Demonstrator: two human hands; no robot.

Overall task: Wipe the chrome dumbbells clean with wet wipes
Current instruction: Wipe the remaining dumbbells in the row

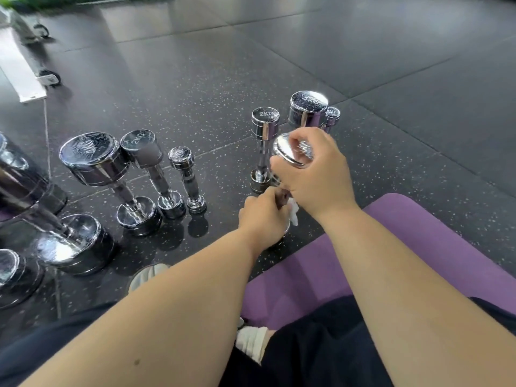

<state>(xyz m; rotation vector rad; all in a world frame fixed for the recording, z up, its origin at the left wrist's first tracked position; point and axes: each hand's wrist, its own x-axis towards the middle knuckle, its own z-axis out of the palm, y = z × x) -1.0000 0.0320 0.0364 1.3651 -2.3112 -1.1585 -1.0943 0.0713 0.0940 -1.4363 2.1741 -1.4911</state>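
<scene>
Floor point(391, 79): dark speckled rubber gym tiles, shiny in places, under everything.
White frame point(25, 79): a wheeled piece far to the left of and behind the held dumbbell point(282, 149).
Large dumbbells point(69, 247): heavy chrome ones standing on end, well to the left of the held dumbbell.
Row of three dumbbells point(152, 171): upright, big to small, to the left of the held dumbbell and apart from it.
Left hand point(262, 216): low on the held dumbbell, fingers curled round its handle with the wipe point(293, 213) bunched inside; a white corner sticks out.
Held dumbbell: upright, its lower head hidden behind the left hand; whether it touches the floor cannot be told.
Right hand point(315, 174): fingers and thumb clamped over the rim of the held dumbbell's top head.
Three standing dumbbells point(307, 110): upright, just behind the held dumbbell.
Mat point(405, 236): purple, to the right of and nearer than the held dumbbell.
Step, as judged: rubbing the handle.
Doing it well: steady the top head, twist the wipe all round the handle and into the collars, then refold to a fresh face for both heads.
Risk: wet chrome may slip, so grip the rim firmly.
</scene>
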